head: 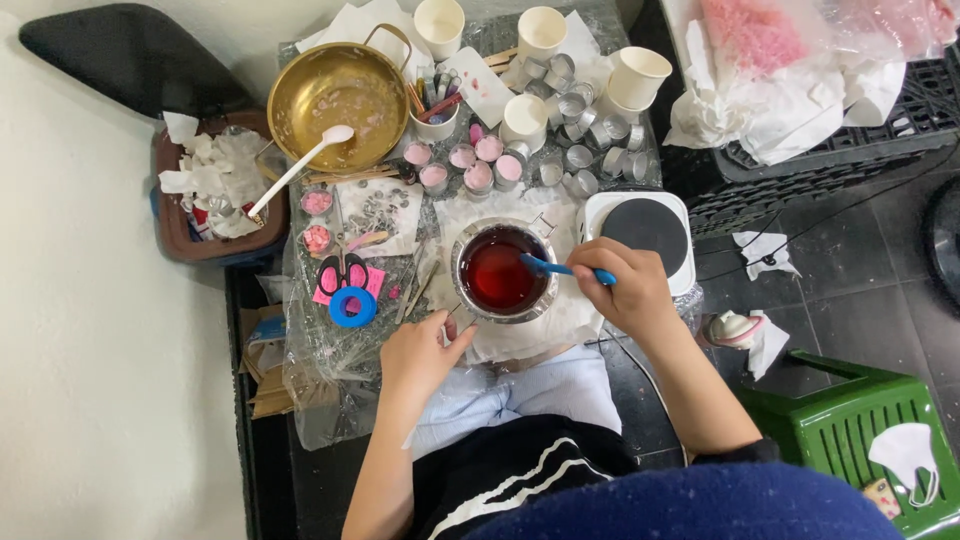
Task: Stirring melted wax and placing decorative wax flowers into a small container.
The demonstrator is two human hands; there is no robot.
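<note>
- The right hand (632, 285) grips a blue spatula (562, 268), lying left-right, tip sunk in the pot (503, 272) of red liquid, centre of the worktop (520, 210).
- The left hand (420, 355) pinches the pot's handle, mostly hidden.

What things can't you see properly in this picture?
Head view only:
- Blue tool: its tip is sunk in the red liquid.
- Small metal pot: its handle is hidden under the left hand.
- Little tins: too small to see inside.
- Green stool: cut off by the edge.
</note>
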